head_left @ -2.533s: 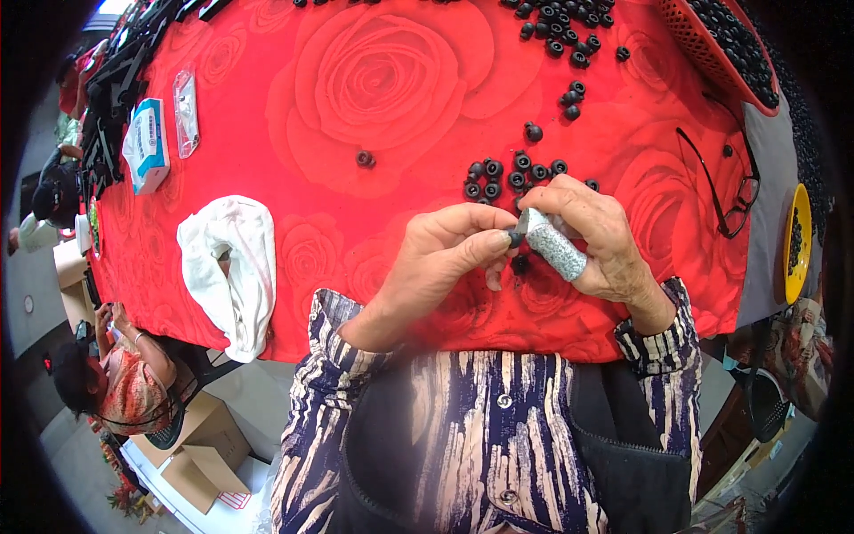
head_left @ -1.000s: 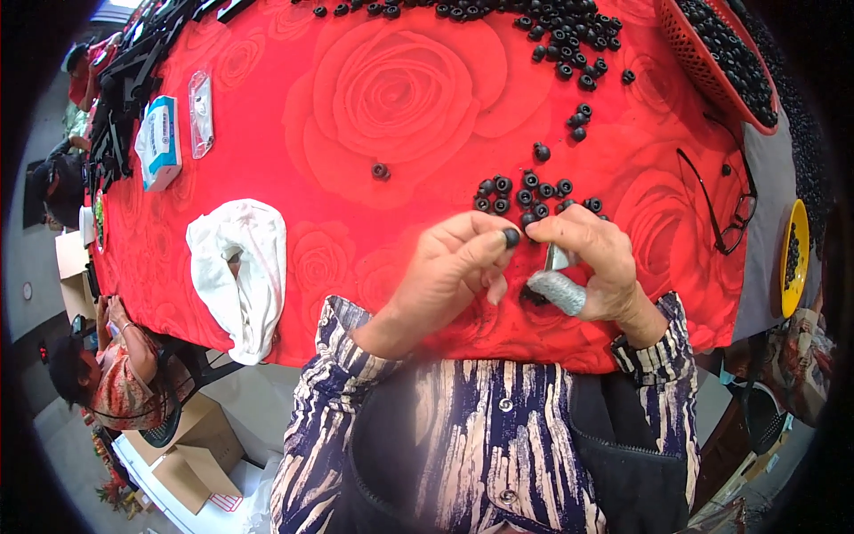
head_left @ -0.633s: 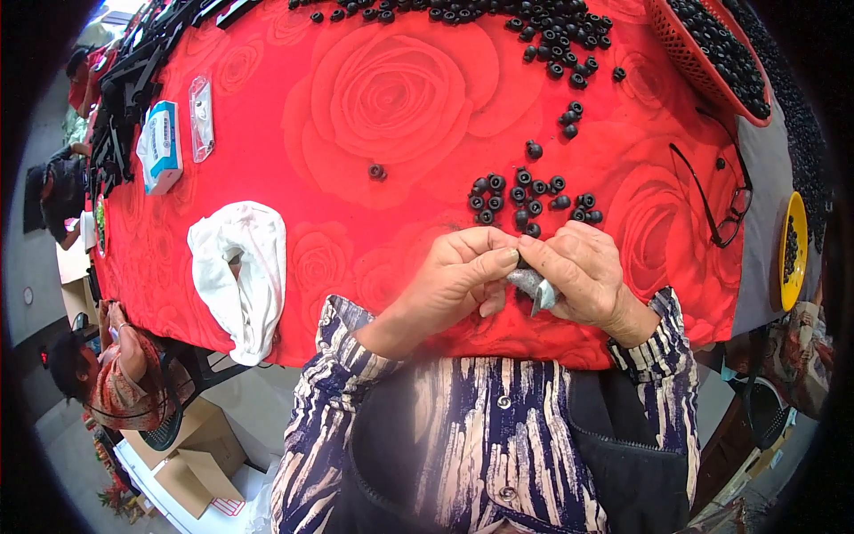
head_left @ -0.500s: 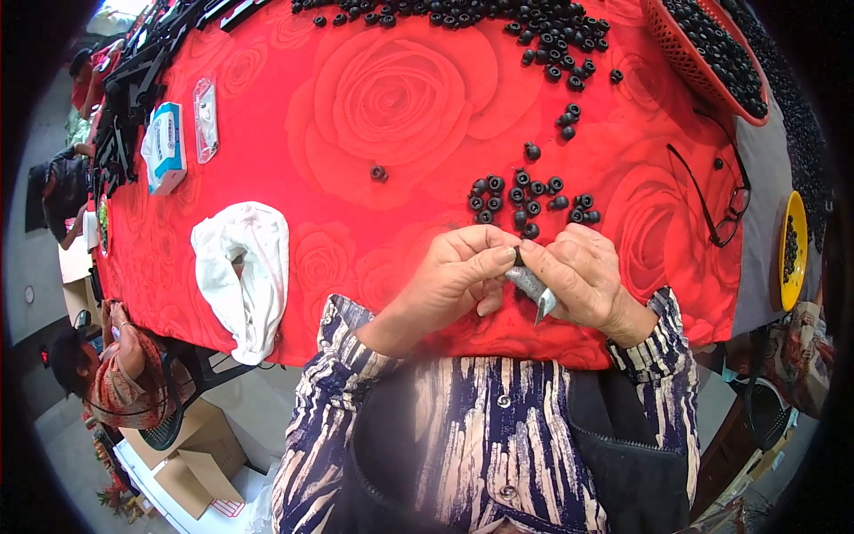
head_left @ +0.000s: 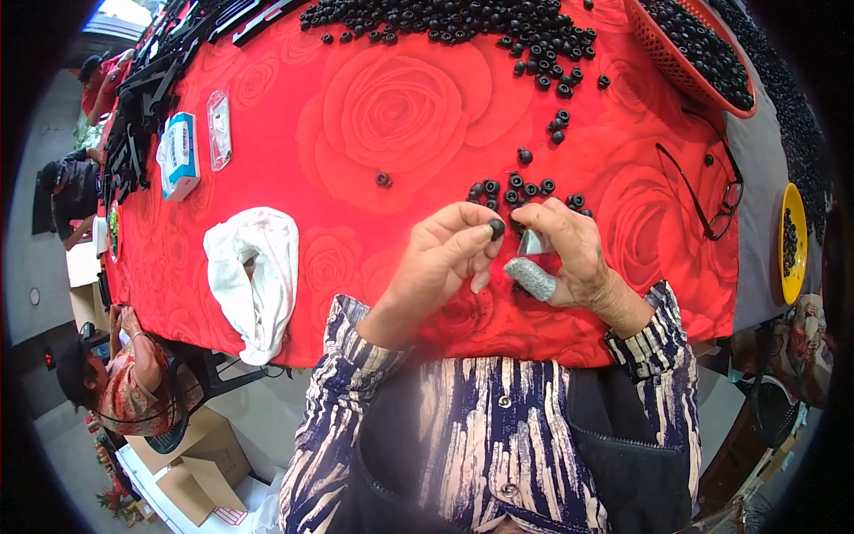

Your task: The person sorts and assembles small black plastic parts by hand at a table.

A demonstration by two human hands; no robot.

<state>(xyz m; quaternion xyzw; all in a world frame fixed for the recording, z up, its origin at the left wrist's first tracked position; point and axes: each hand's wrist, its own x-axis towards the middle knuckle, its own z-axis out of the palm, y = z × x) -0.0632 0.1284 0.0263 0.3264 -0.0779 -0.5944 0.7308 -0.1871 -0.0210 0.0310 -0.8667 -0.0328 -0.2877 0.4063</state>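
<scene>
My left hand (head_left: 438,258) pinches a small round black part (head_left: 497,229) between thumb and fingertips. To its right, my right hand (head_left: 578,254) curls around a small metal blade (head_left: 532,242), most of it hidden by the fingers. The thumb of that hand wears a grey wrap (head_left: 533,279) and is spread away from the index finger. Just beyond both hands lies a loose group of similar black parts (head_left: 531,189), each with a hole; some are partly covered by my fingers. Small dark crumbs dot the cloth below the hands.
A red cloth (head_left: 400,98) covers the table. Many black parts (head_left: 427,18) are heaped at the far side. On the right are a red basket (head_left: 642,37), eyeglasses (head_left: 716,222) and a yellow dish (head_left: 790,283). A white cloth (head_left: 276,267) and tissue pack (head_left: 180,156) lie left.
My hands have come apart; the black part stays in my left hand. My right hand has turned, its wrapped thumb swung outward, and the blade now shows between the hands.
</scene>
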